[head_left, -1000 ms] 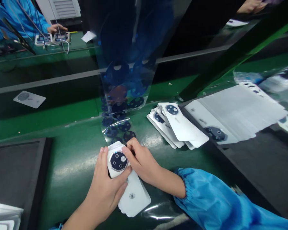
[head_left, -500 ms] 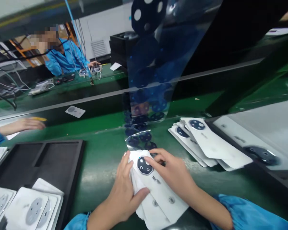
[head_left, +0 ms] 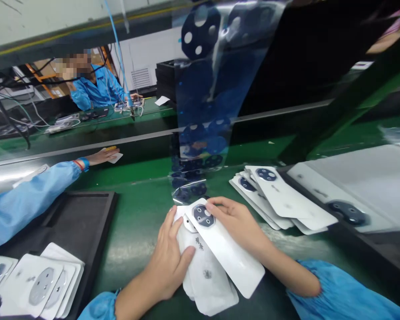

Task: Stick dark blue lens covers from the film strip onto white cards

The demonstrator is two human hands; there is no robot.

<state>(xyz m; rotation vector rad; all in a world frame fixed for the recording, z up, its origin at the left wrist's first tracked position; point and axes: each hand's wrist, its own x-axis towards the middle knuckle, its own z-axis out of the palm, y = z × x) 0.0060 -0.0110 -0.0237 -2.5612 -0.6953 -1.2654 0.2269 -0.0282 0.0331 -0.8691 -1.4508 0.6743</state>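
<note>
My left hand (head_left: 165, 255) is closed around the left edge of a stack of white phone back covers (head_left: 205, 273), its thumb lying on top. In my right hand (head_left: 242, 226) is one phone back cover (head_left: 238, 260), pinched by its upper right edge near the black camera patch (head_left: 203, 215). That cover slants to the right over the stack. Below it, the stack's upper cover shows a light camera ring, partly hidden. Just beyond my hands hangs a see-through film strip (head_left: 205, 80) bearing black camera-shaped patches.
On the right, more white covers (head_left: 286, 195) lie piled against a dark tray (head_left: 356, 244). At left, a black tray (head_left: 102, 222) holds covers with grey rings (head_left: 42, 284). A co-worker's hand (head_left: 100, 156) reaches over a white cover (head_left: 116, 158); another person sits behind.
My right hand has swung the top cover rightward, uncovering the one under it. From the left, the co-worker's arm has reached further in, onto the lone cover. The view has shifted slightly.
</note>
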